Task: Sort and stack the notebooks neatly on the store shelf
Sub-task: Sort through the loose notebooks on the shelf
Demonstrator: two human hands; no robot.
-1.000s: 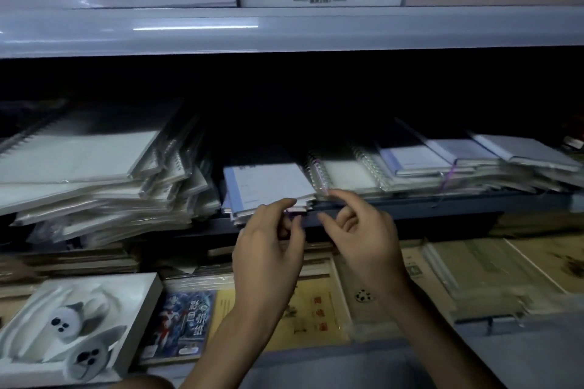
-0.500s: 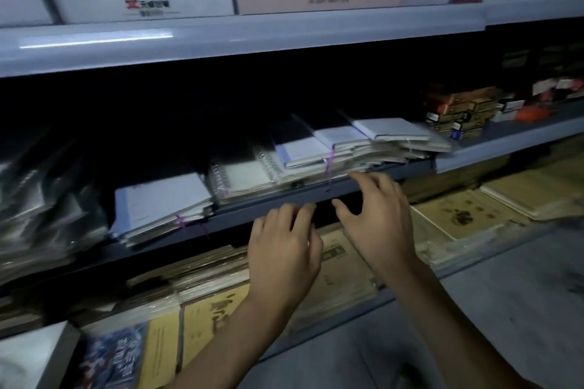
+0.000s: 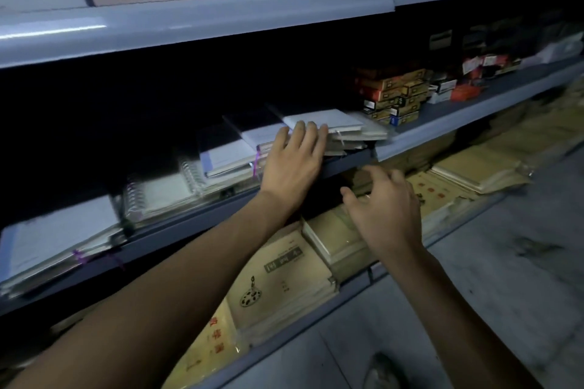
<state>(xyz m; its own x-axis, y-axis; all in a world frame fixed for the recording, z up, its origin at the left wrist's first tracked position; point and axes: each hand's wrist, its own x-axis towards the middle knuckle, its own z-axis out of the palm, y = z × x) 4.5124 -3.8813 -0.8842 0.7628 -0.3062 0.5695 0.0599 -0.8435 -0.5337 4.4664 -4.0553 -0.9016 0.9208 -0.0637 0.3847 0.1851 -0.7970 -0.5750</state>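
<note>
The left hand [image 3: 294,161] rests flat, fingers straight, on the notebooks [image 3: 335,123] under its fingertips. They lie flat, long sides running back into the shelf [image 3: 442,126]. To its lower right the right hand [image 3: 384,215] hovers, fingers loosely spread, grasping nothing.

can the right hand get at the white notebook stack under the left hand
Probably yes: the right hand hovers empty just below; the white notebook stack's right end shows beside the left hand.
</note>
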